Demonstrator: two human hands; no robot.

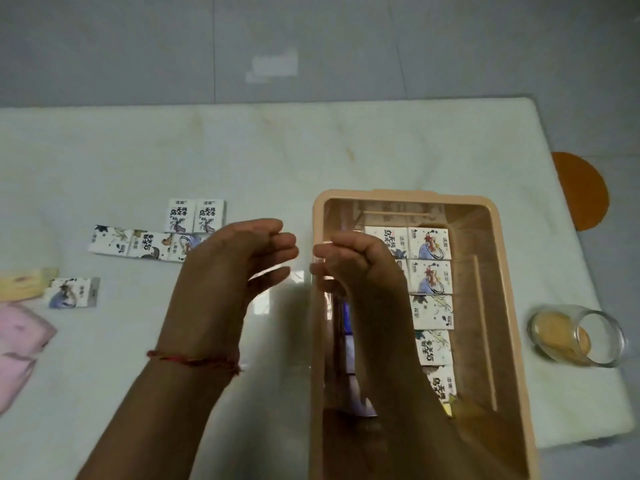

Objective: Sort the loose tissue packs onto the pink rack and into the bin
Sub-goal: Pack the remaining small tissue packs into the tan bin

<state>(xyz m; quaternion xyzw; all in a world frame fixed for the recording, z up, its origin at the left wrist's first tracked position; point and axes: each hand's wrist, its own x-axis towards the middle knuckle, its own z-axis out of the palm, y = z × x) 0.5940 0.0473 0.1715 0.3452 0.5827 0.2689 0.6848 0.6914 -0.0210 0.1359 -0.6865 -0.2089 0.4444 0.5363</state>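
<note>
The tissue packs in the bin [431, 278] are lying flat in a column that is running from 12 to 6 o'clock along the bin's floor, each one touching the next. One more pack is lying at 9 o'clock of the top one, partly hidden by the right hand [360, 261]. The bin [405, 194], peach-pink in colour, is standing on the right half of the table [311, 150].

The loose packs are lying at 9 o'clock of the bin, well apart from it. A pair of packs [195, 216] is lying side by side. Just at its 6 o'clock a row of packs [138, 245] is lying end to end, and the left hand [228, 261] is covering its right end. A single pack [74, 292] is lying further toward 8 o'clock, beside a yellow thing [20, 284] and pink soft things [20, 334] at the table's left edge.

The two hands are hovering near each other but apart. The left hand is holding nothing, its fingers loosely curved over the thumb, with a red string [194, 358] on the wrist. The right hand is curling its fingers at the bin's left rim; whether it is gripping the rim one cannot tell.

A glass [576, 336] with something yellowish inside is standing at 3 o'clock of the bin. An orange round thing [581, 192] is showing beyond the table's right edge.
</note>
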